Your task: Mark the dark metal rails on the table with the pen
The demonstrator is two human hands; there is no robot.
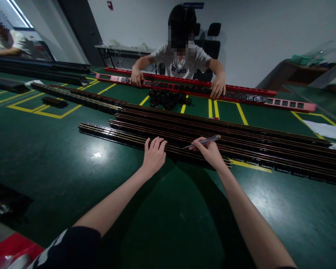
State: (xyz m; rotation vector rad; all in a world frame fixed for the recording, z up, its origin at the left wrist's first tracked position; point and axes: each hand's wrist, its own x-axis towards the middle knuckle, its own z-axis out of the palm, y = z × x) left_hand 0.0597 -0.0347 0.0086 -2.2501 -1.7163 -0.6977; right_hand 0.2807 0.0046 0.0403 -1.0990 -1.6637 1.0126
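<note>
At twelve o'clock, your open left hand (154, 155) is resting on the nearest dark strip (120, 137), probably steadying it; your right hand (209, 151) is pinching a slim tool (212, 139), seemingly for control.

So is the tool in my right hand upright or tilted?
Tilted: the tool slants in your right hand, thin end lower left, thicker end upper right.
</note>
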